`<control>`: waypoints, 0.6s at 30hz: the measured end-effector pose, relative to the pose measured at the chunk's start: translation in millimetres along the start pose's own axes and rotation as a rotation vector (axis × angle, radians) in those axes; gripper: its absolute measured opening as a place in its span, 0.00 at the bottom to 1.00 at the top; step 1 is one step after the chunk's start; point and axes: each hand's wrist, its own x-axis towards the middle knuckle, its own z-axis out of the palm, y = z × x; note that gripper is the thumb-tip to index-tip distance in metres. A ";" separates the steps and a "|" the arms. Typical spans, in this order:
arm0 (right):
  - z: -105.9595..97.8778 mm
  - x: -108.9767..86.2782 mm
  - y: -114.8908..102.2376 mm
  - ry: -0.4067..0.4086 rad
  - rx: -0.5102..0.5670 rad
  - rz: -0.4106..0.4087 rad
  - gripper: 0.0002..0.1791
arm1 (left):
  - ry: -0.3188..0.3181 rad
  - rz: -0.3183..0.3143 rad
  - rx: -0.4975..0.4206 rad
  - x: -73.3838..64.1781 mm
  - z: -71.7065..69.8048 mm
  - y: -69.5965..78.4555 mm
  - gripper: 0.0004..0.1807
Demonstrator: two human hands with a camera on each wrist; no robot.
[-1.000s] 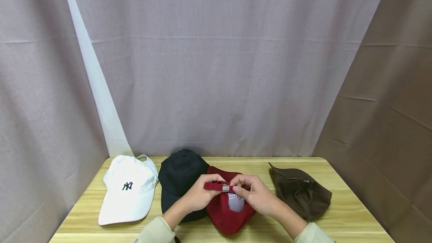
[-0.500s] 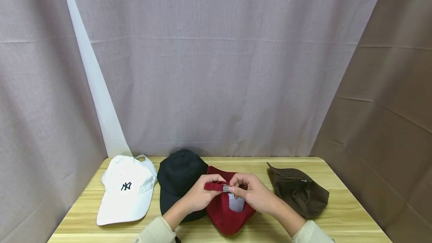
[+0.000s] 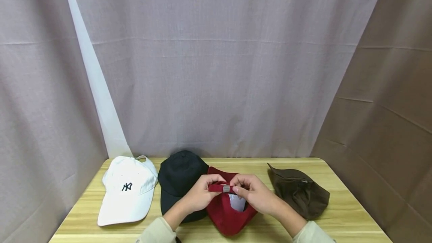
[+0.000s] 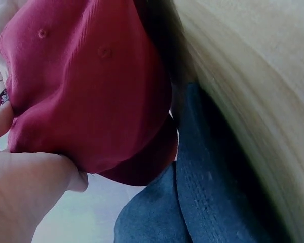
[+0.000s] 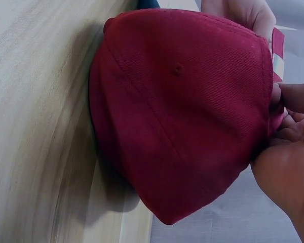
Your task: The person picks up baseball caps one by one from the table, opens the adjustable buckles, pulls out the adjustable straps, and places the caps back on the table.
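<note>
A dark red baseball cap (image 3: 229, 220) is held at its back opening between both hands, its crown toward me. Its red strap (image 3: 216, 188) runs through a silver buckle (image 3: 226, 188), with a short strap end left of the buckle. My left hand (image 3: 200, 194) grips the cap's edge and strap on the left. At the buckle's right side, my right hand (image 3: 258, 196) pinches the strap between thumb and fingers. In the right wrist view, the red cap (image 5: 187, 101) hides part of the left hand. Grey lining with pale lettering shows through the opening.
A black cap (image 3: 182, 171) stands directly left of the red one, touching or nearly so. Farther left lies a white cap (image 3: 128, 194) with a dark logo. A crumpled dark brown hat (image 3: 302, 194) lies at the right of the wooden table (image 3: 351, 213). Grey curtains (image 3: 216, 85) rise behind.
The strap end left of the buckle has become shorter, its tip shifting right. The right fingers moved against the buckle, then slightly away, with red strap showing between again. The other hats stay put.
</note>
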 end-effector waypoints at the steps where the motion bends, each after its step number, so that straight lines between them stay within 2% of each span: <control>1: -0.4 -0.6 -0.4 0.001 0.000 0.002 0.06 | 0.001 -0.001 -0.002 0.1 0.0 0.5 0.07; 12: -1.4 -4.2 -1.6 0.006 -0.020 0.008 0.08 | -0.002 -0.025 -0.019 0.4 -0.4 -0.9 0.08; 18: -1.0 -4.7 1.5 0.018 -0.009 -0.029 0.06 | -0.008 -0.031 -0.004 1.8 -0.1 1.6 0.07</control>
